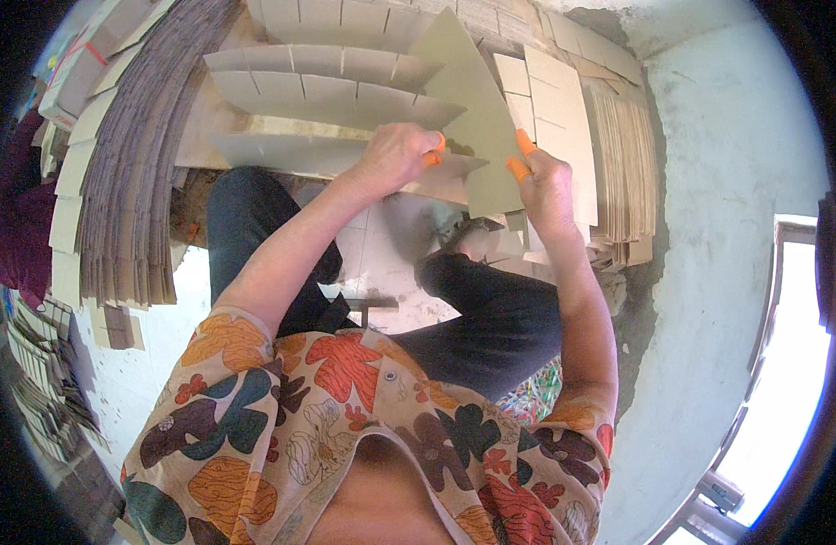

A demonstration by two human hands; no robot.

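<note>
Slotted cardboard strips (pixel 331 94) stand on edge in rows, spaced apart. A plain cardboard panel (pixel 479 109) runs across their right ends. My right hand (pixel 549 186), with orange finger covers, pinches this panel at its right edge. My left hand (pixel 401 156) is closed at the top edge of the nearest cardboard strip (pixel 286 154); an orange cover shows on its fingertip. The fingers' undersides are hidden, as are the joints where panel and strips meet.
A long stack of cardboard strips (pixel 141 173) lies at the left. On the right are flat slotted cardboard pieces (pixel 563 127) and another upright stack (pixel 625 163), close to a pale wall (pixel 736 182). My bent legs (pixel 490 309) are below the work. A carton (pixel 73 86) sits far left.
</note>
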